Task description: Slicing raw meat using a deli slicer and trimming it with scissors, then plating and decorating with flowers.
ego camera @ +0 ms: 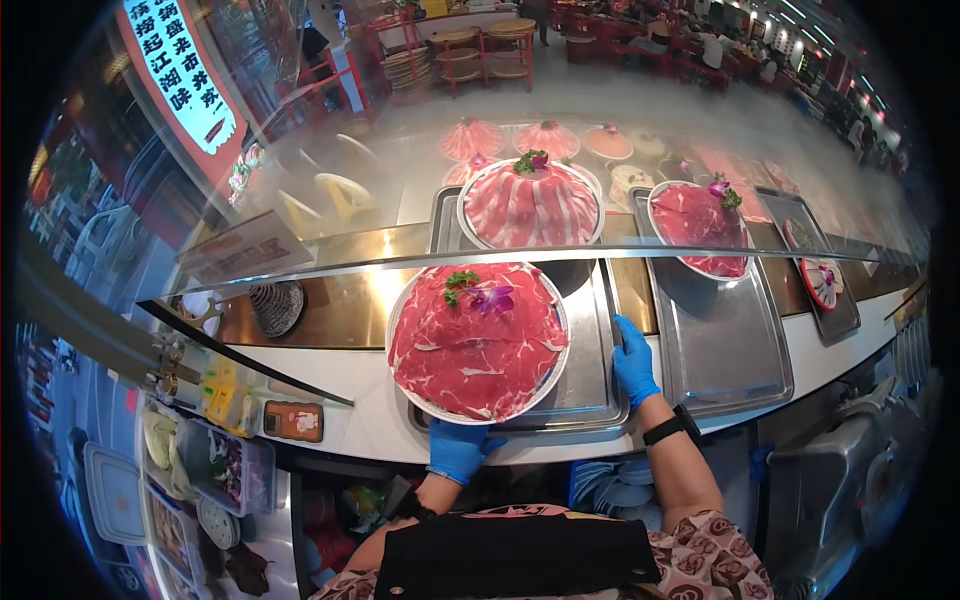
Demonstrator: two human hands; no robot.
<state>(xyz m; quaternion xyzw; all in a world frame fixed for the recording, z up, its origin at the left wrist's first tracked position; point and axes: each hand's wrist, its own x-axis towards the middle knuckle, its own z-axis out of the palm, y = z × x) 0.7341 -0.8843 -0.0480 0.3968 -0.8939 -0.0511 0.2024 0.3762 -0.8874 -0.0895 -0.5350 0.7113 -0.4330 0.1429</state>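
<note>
A round white plate (pixel 437 412) piled with thin-sliced red marbled meat (pixel 472 367) is topped with parsley (pixel 460 286) and a purple orchid (pixel 492 299). My left hand (pixel 459 453), in a blue glove, holds this plate from below at its near edge; the fingers under it are hidden. Over the left part of a metal tray (pixel 592 375), the plate covers much of the tray's surface. My blue-gloved right hand (pixel 635 365) lies along the right edge of that tray, fingers stretched forward, with nothing visible in its grasp.
A glass guard's metal edge (pixel 360 264) crosses above the counter. Beyond it stands a plate of striped meat slices (pixel 529 206). Another meat plate (pixel 697 217) sits on a second tray (pixel 720 352). A smaller tray (pixel 836 319) lies farther right. A slicer-like machine (pixel 832 465) stands at lower right.
</note>
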